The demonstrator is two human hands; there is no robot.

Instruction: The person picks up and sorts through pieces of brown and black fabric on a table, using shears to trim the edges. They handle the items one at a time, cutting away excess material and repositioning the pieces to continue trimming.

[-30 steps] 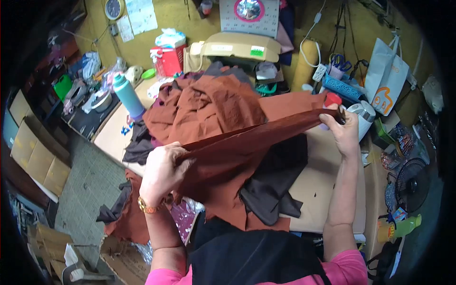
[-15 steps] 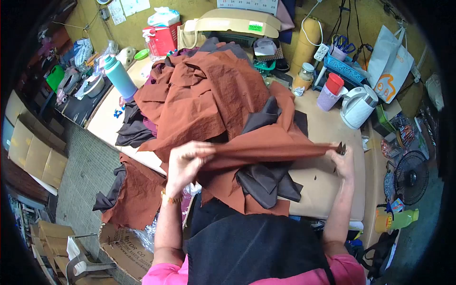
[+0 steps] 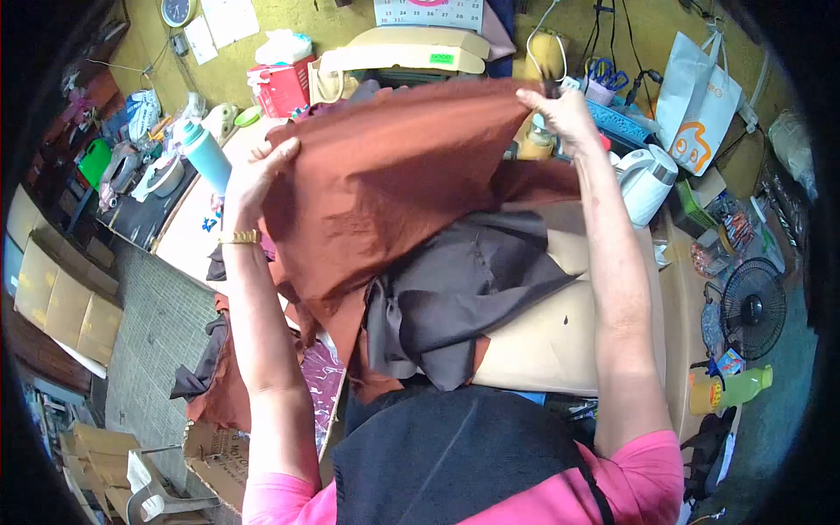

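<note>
A wide piece of rust-brown fabric (image 3: 376, 184) hangs stretched in the air between my two hands. My left hand (image 3: 258, 175) pinches its left edge, thumb on top. My right hand (image 3: 562, 114) grips the upper right corner, held higher and farther away. A small dark pointed thing (image 3: 551, 83) sticks up at the right hand's fingers; I cannot make out what it is. Below the raised cloth, dark grey fabric (image 3: 464, 280) lies crumpled on the table (image 3: 551, 341). The raised cloth hides most of the fabric pile behind it.
A blue bottle (image 3: 206, 156) stands at the left, and a white kettle (image 3: 646, 184) at the right beside a blue basket (image 3: 619, 122). Farther right is a black fan (image 3: 754, 311). More brown cloth (image 3: 219, 398) hangs over an open cardboard box (image 3: 214, 459) on the floor.
Both hands have risen and moved away from my body, lifting the brown fabric from a taut folded strip into a spread sheet. The dark grey fabric beneath is more exposed.
</note>
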